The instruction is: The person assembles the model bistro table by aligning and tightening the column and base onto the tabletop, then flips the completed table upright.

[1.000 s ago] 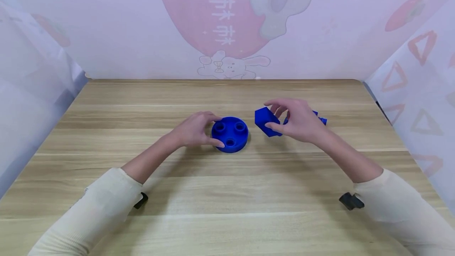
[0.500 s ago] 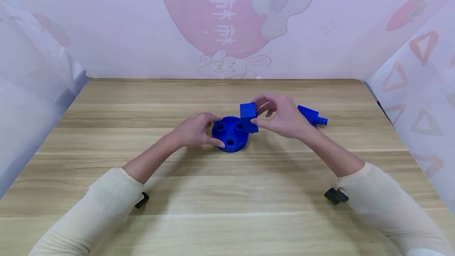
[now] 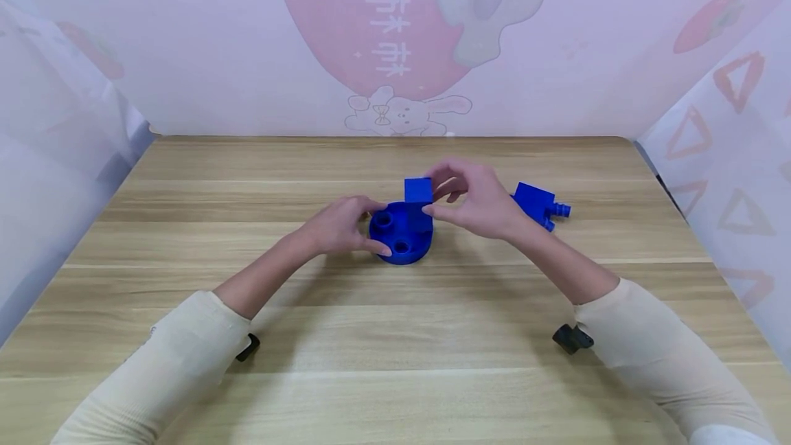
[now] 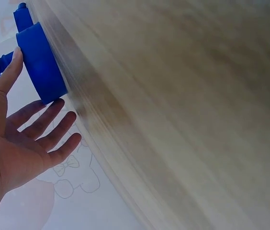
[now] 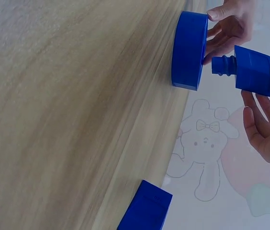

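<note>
My left hand (image 3: 342, 226) grips the round blue base (image 3: 400, 259), thumb on the near rim and fingers on the far side. The base lies on the table with round sockets facing up; two show, and the rear right one is hidden behind a blue block (image 3: 418, 190). My right hand (image 3: 474, 201) pinches this block between thumb and fingers over the base. In the right wrist view its ribbed peg (image 5: 224, 65) points at the base, with a gap between peg tip and base (image 5: 189, 52).
More blue pieces with ribbed pegs (image 3: 534, 203) lie on the wooden table (image 3: 395, 356), right of my right hand. A printed pale backdrop (image 3: 216, 53) stands behind the table's far edge, with side sheets at left and right.
My right hand has carried the blue block leftward over the base and turned it upright, uncovering the pieces at the right. My left hand keeps its grip on the base.
</note>
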Available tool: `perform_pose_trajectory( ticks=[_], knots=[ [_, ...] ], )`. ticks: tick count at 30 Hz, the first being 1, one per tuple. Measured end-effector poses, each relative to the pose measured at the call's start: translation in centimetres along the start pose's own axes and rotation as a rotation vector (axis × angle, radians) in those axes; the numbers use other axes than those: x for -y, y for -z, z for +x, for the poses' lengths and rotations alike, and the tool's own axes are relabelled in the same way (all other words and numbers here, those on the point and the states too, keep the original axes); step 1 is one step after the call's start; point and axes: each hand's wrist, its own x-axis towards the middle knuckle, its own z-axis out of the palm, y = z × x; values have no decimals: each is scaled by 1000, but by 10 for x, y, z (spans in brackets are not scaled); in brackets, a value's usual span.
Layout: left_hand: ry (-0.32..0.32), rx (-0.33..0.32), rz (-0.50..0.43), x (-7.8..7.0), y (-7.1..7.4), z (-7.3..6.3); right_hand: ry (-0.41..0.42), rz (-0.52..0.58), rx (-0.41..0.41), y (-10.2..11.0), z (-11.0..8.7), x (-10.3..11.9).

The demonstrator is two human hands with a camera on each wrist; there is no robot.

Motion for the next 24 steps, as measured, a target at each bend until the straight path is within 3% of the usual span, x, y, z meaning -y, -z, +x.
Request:
perform_pose_trajectory(
  ticks=[11, 24],
  knots=[
    [6, 8, -5, -1, 1, 0, -14, 103, -14, -6, 3, 0],
    [-3, 1, -31, -2, 1, 0, -50, 184, 62, -17, 4, -2]
  ],
)
